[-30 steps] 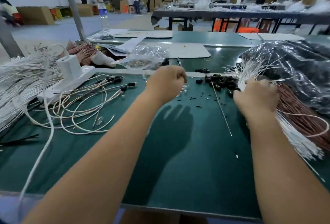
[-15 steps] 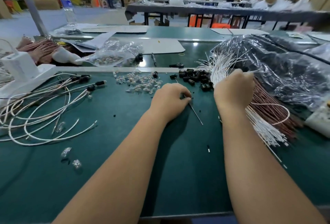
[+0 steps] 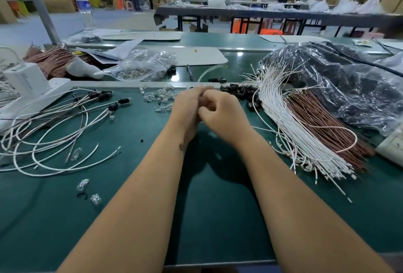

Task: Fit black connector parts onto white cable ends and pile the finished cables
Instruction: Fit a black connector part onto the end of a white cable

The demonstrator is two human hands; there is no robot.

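Note:
My left hand (image 3: 185, 107) and my right hand (image 3: 222, 113) meet above the middle of the green table (image 3: 207, 207), fingers curled against each other and blurred. Whatever they pinch between them is hidden. A white cable (image 3: 261, 129) trails from under my right hand toward the bundle of bare white cables (image 3: 290, 124) on the right. Loose black connector parts (image 3: 242, 92) lie just beyond my right hand. Finished cables with black ends (image 3: 54, 124) are piled at the left.
Brown cables (image 3: 322, 124) lie beside the white bundle, against a dark plastic bag (image 3: 349, 81). Clear bulbs (image 3: 159, 96) are scattered behind my left hand, and a few (image 3: 82, 184) lie front left. A white power strip (image 3: 28, 89) sits far left.
My right hand has left the white cable bundle and come left. My left hand has risen from the table, and the two now touch at the centre.

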